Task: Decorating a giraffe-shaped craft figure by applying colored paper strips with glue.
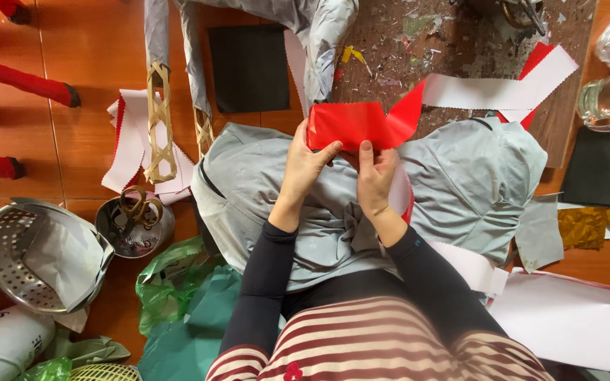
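Note:
Both of my hands hold a long paper strip, red on one side and white on the other. My left hand (pixel 306 166) pinches the lower left edge of its folded red section (pixel 359 123). My right hand (pixel 375 176) pinches the same fold from below, just to the right. The strip's white length (pixel 492 92) runs off to the upper right over a scuffed brown board (pixel 453 39). A grey cloth (pixel 471 183) lies spread under my hands and over my lap.
A metal colander (pixel 19 257) and a small tin holding scissors (pixel 134 222) sit at left. Green plastic bags (pixel 178 296) lie beside my knee. Black sheets (pixel 248 67) (pixel 601 166), gold foil (pixel 598 226), a glass jar (pixel 608 102) and white paper (pixel 573 321) surround me.

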